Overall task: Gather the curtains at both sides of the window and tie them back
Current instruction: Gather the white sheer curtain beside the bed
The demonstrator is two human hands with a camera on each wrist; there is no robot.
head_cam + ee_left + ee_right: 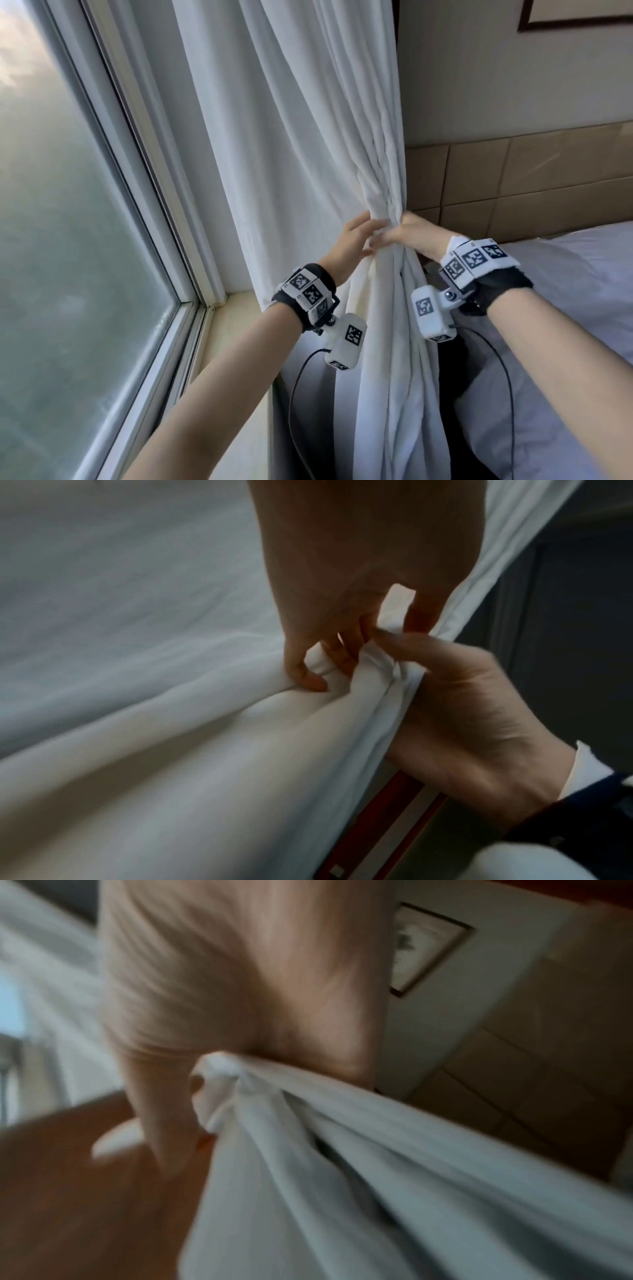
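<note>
Head view: left hand (356,240) and right hand (416,236), arms outstretched, each clamp bunched white curtain (383,192).

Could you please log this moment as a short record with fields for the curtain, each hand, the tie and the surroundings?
curtain: white curtain, bunched into a narrow waist at the window's right side
left hand: left hand pinches folds at the waist
right hand: right hand grips the bunch from the other side
tie: no separate tie-back visible
surroundings: window to the left, bed to the right
</note>
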